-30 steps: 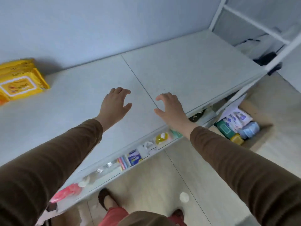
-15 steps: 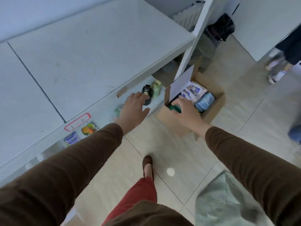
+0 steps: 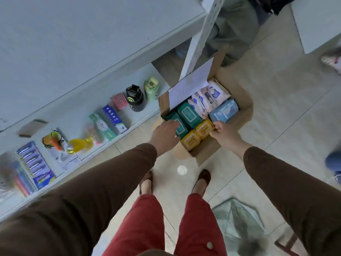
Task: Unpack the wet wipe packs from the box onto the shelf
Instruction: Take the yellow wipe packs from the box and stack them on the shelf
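floor: pale tiles [image 3: 267,111], seen from above, with a cardboard box [image 3: 245,115] standing open on them beside a white shelf upright [image 3: 201,39].
top shelf: wide grey board [image 3: 83,39], upper left.
lower shelf: black bottle [image 3: 134,100], green bottle [image 3: 151,88], blue toothpaste box [image 3: 114,119] and a green one [image 3: 102,129] in a row.
box contents: two yellow wet wipe packs [image 3: 198,134] nearest, two dark green packs [image 3: 186,115] behind them, pink-white packs [image 3: 208,98] and a blue pack [image 3: 224,111] at the far side.
left hand: [image 3: 164,134] reaches into the box, fingers lying on a green pack; whether they grasp it cannot be told.
right hand: [image 3: 226,134] fingertips curled, seemingly pinching the right edge of a yellow pack.
person: brown sleeves [image 3: 287,191], red trousers [image 3: 147,224], patterned shoes [image 3: 203,179].
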The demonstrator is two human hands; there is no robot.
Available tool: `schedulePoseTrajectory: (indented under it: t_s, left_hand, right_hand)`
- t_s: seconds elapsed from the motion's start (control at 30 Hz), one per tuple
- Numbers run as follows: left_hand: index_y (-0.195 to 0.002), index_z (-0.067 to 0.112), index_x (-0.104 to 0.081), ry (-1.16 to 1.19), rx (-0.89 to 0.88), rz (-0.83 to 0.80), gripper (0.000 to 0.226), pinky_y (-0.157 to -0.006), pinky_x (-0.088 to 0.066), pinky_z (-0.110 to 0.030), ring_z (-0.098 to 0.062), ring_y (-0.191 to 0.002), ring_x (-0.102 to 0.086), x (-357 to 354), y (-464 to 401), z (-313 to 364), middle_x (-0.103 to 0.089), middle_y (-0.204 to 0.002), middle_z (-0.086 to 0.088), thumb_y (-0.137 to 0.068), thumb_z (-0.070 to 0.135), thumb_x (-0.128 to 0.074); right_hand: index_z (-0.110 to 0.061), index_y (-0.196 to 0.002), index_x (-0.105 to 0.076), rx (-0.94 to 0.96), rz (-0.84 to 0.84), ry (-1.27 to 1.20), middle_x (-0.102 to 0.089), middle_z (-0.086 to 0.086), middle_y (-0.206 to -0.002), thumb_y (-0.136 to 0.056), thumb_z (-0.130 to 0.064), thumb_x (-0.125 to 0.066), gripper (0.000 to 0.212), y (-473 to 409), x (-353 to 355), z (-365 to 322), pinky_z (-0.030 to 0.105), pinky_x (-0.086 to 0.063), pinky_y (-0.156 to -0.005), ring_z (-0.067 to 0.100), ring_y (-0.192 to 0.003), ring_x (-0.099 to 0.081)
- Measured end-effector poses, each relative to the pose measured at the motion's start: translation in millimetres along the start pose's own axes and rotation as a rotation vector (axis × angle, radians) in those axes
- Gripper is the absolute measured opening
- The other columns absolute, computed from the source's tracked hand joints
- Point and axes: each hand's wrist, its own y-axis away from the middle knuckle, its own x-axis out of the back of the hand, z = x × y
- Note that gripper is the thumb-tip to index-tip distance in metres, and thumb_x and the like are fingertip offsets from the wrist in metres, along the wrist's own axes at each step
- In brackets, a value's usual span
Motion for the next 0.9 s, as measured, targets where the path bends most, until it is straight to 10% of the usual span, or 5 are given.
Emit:
schedulePoseTrajectory:
  t_s: [0.53, 0.73, 0.9]
  left_hand:
    - [-0.129, 0.011, -0.051, -0.028, 0.549, -0.252, 0.041, -0.086, -0.053, -0.046, -0.031, -0.113, -0.055, -218.9, -189.4, 3.1, -0.054, -0.124, -0.01, -0.089, 0.018, -0.061]
    - [-0.127, 0.007, -0.048, -0.04, 0.591, -0.225, 0.042, -0.093, -0.048, -0.044, -0.032, -0.119, -0.049, -293.5, -219.9, -19.6, -0.049, -0.127, -0.013, -0.088, 0.015, -0.061]
    - [-0.127, 0.011, -0.047, -0.151, 0.621, -0.172, 0.05, -0.091, -0.043, -0.042, -0.032, -0.114, -0.05, -318.7, -233.6, -16.2, -0.05, -0.125, -0.011, -0.084, 0.025, -0.069]
  right_hand:
    - [-0.002, -0.148, -0.032, -0.04, -0.373, 0.298, -0.049, 0.018, -0.142, -0.095, -0.032, -0.06, 0.067, -268.8, -51.9, 128.9, 0.035, -0.045, -0.088, 0.032, -0.124, -0.053]
    - [-0.003, -0.126, -0.052, -0.106, -0.355, 0.277, -0.062, 0.014, -0.121, -0.084, -0.027, -0.072, 0.052, -331.2, -98.0, 165.1, 0.033, -0.05, -0.079, 0.031, -0.111, -0.061]
    - [-0.01, -0.144, -0.034, -0.14, -0.303, 0.135, -0.05, 0.012, -0.14, -0.066, -0.036, -0.08, 0.094, -360.9, -123.8, 184.2, 0.046, -0.045, -0.106, 0.033, -0.13, -0.05]
